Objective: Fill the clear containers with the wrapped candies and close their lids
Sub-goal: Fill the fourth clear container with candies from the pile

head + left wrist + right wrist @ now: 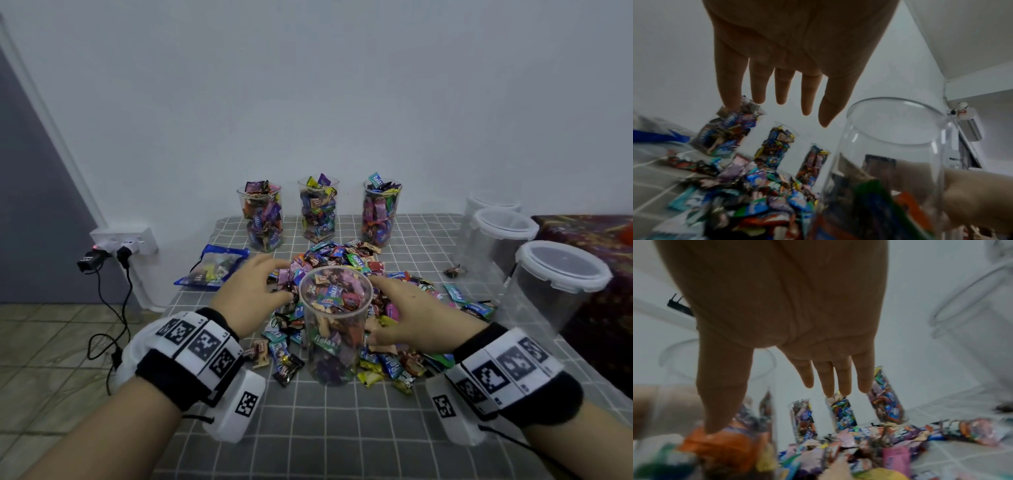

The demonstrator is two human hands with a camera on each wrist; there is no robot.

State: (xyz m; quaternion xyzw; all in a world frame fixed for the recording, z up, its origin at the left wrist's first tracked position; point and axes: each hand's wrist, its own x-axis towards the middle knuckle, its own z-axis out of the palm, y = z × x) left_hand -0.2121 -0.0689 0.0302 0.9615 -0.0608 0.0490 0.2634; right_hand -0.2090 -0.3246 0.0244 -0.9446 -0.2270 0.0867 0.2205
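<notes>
Reaching into the candy pile (346,274) from both sides, I have the open container (335,322) standing between my hands, near the table's (308,428) front edge, so scooped sweets travel only a short way to its mouth. It looks nearly full, unlidded. My left hand (255,294) hovers over the pile's left part, grip spread, fingers straight and holding nothing; my right hand (407,315) lies flat to the container's right, grip spread too, thumb against wrappers. Three filled containers (320,209) wait along the far edge, also unlidded. Lidded tubs (561,270) stand at far right. Both wrist views are blurred, and I cannot tell whether separate lids for the tall containers lie anywhere.
</notes>
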